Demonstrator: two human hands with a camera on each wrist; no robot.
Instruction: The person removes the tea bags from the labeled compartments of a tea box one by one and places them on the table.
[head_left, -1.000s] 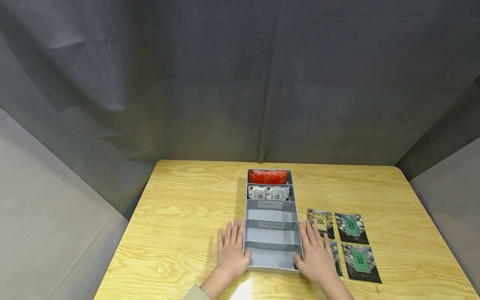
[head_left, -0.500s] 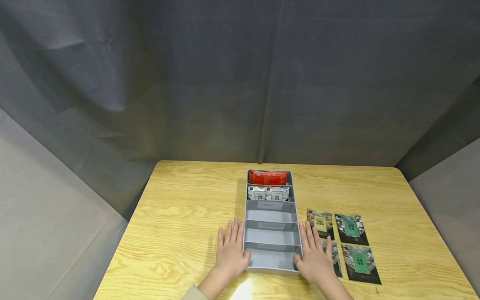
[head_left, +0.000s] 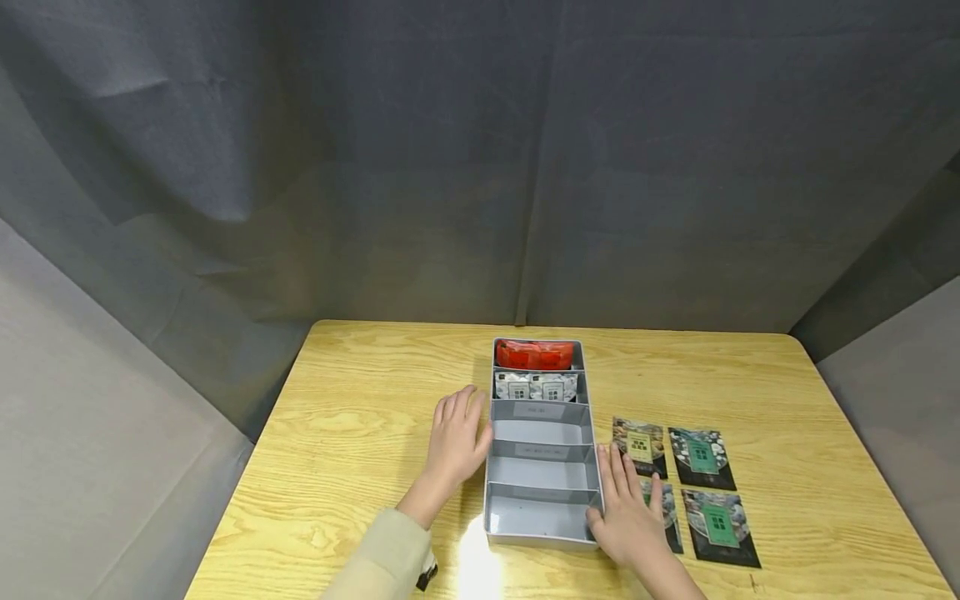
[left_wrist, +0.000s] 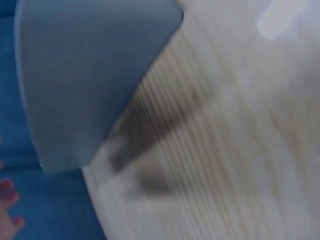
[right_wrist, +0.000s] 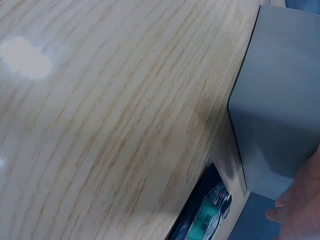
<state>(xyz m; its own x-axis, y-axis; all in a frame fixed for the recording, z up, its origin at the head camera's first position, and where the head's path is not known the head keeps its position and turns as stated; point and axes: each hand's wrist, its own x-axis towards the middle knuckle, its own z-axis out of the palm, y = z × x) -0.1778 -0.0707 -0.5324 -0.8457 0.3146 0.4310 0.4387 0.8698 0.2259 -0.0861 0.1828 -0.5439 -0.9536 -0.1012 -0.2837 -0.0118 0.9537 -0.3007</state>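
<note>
A long grey divided box (head_left: 543,541) stands on the table, with red packets (head_left: 535,355) in its farthest compartment and white packets (head_left: 536,387) in the one nearer. My left hand (head_left: 455,437) is beside the box's left wall, fingers loosely bent, holding nothing; contact with the wall is unclear. Along the right wall lies my right hand (head_left: 630,512), fingers extended, thumb at the box's near right corner. Under and beside it is a partly hidden sachet (head_left: 672,521). Nearby lie a yellow-labelled sachet (head_left: 640,447), a green-labelled floral sachet (head_left: 702,458) and another green-labelled sachet (head_left: 722,529).
The wooden table (head_left: 360,433) has rounded far corners. Dark grey cloth (head_left: 420,192) hangs behind it, with pale panels at both sides. A small black-and-white object (head_left: 427,572) shows beside the left sleeve (head_left: 382,554).
My left hand has left its flat place by the near left wall and moved forward along the box, its fingers now more bent. My right hand, box and sachets stay practically still.
</note>
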